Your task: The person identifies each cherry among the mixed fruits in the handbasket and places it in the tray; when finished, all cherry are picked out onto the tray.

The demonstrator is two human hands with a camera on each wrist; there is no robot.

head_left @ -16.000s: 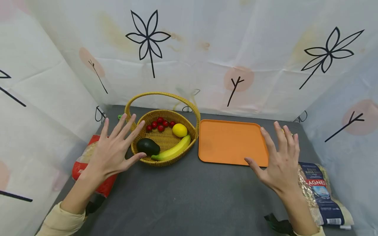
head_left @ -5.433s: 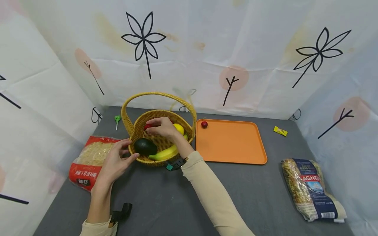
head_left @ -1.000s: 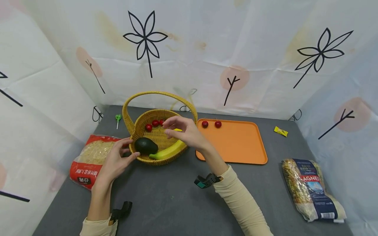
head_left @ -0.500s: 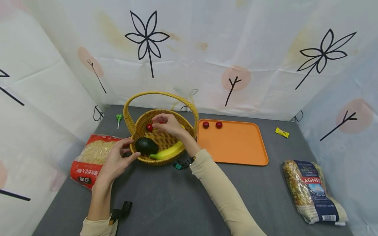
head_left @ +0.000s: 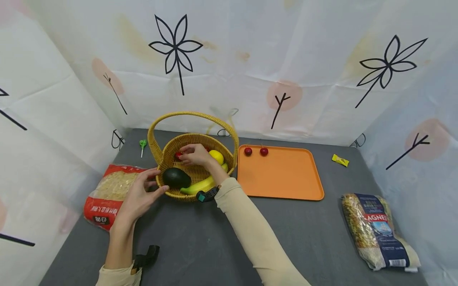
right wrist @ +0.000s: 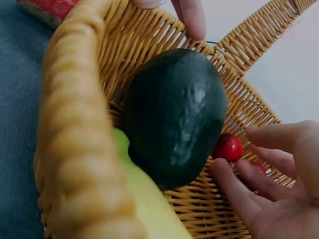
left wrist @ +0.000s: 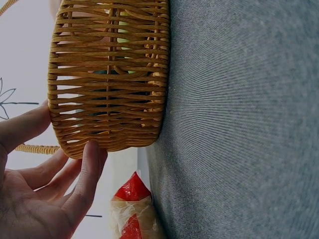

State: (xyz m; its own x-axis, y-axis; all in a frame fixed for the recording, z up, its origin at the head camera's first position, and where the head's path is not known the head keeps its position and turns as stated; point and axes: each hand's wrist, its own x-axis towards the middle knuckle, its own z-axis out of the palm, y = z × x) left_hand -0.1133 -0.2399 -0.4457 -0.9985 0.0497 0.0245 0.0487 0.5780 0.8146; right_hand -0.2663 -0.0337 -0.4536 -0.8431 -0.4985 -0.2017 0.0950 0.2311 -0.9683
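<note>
White cloth hangings (head_left: 229, 47) with black outlined flowers (head_left: 175, 46) border a grey tabletop (head_left: 193, 242).

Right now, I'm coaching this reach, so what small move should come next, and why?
Probably pinch the red cherry beside the avocado with the right hand: its fingertips lie on either side, apparently not closed yet, while the left hand touches the basket.

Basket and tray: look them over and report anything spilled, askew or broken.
Nothing stands out. The basket stands upright with the avocado, banana and lemon inside; two cherries lie on the flat tray. No damage shows, though the right hand hides part of the basket's inside.
</note>
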